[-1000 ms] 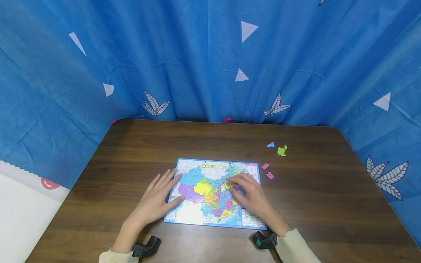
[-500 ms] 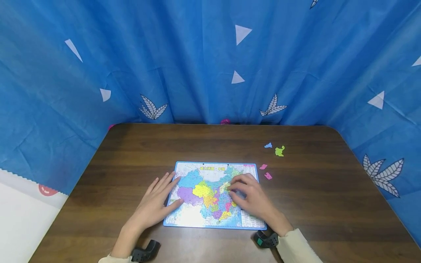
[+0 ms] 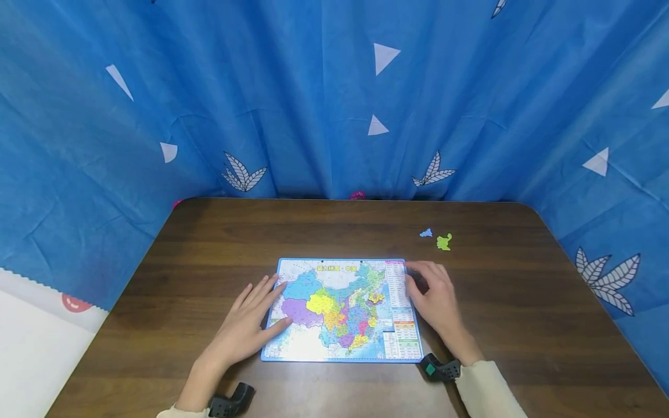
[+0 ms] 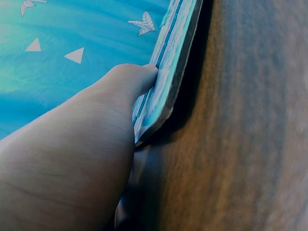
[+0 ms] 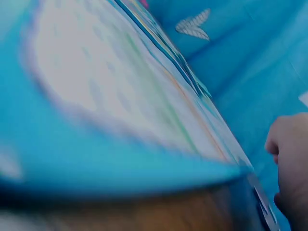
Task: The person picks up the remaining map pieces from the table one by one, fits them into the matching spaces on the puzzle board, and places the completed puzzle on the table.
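A map puzzle board (image 3: 298,342) with a blue rim lies on the table, its coloured pieces forming a map. My left hand (image 3: 248,316) rests on its left edge with fingers spread; in the left wrist view the thumb of that hand (image 4: 96,130) presses on the board's edge. A small yellow puzzle piece (image 3: 376,298) sits on the right part of the map. My right hand (image 3: 436,296) is at the board's upper right edge, thumb and forefinger apart with dark table between them. Whatever lies under its other fingers is hidden.
A blue puzzle piece (image 3: 426,233) and a green puzzle piece (image 3: 443,242) lie on the brown wooden table (image 3: 235,232) beyond the right hand. A blue curtain (image 3: 313,116) hangs behind the table's far edge. Black wrist devices sit on both wrists.
My right hand has left the yellow piece on the map and moved right to the board's edge. The two pink pieces there are now out of sight. The left hand stays put.
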A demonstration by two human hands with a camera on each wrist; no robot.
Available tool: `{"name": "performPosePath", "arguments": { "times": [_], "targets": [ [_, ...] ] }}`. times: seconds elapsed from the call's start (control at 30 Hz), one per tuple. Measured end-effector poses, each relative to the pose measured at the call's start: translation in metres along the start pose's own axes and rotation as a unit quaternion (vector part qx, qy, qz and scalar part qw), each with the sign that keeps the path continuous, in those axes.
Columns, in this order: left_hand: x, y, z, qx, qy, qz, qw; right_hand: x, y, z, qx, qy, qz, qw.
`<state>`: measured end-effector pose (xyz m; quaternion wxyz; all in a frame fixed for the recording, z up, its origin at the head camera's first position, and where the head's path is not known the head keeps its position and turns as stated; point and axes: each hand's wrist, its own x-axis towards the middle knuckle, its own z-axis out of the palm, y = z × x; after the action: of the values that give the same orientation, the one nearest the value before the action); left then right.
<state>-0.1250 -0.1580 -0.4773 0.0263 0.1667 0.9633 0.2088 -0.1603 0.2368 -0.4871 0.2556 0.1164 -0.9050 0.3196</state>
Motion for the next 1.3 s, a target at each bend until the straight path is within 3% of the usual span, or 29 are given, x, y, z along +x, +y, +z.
{"name": "performPosePath", "arguments": {
  "times": [0.2,0.37,0.7,1.3],
  "targets": [
    [0.001,-0.003,0.000,0.003,0.013,0.018,0.9997,0.004,0.018,-0.009,-0.016,0.016,0.057,0.9981],
    [0.001,-0.004,0.000,-0.005,0.004,0.015,0.9999,0.004,0.022,-0.011,-0.030,-0.015,0.083,0.9960],
    [0.003,-0.004,0.001,0.001,-0.004,0.013,0.9999,0.004,0.022,-0.010,-0.041,-0.024,0.069,0.9965],
    [0.002,-0.004,0.001,0.006,0.007,0.021,0.9997,0.002,0.018,-0.010,-0.058,-0.046,0.085,0.9936]
  ]
}}
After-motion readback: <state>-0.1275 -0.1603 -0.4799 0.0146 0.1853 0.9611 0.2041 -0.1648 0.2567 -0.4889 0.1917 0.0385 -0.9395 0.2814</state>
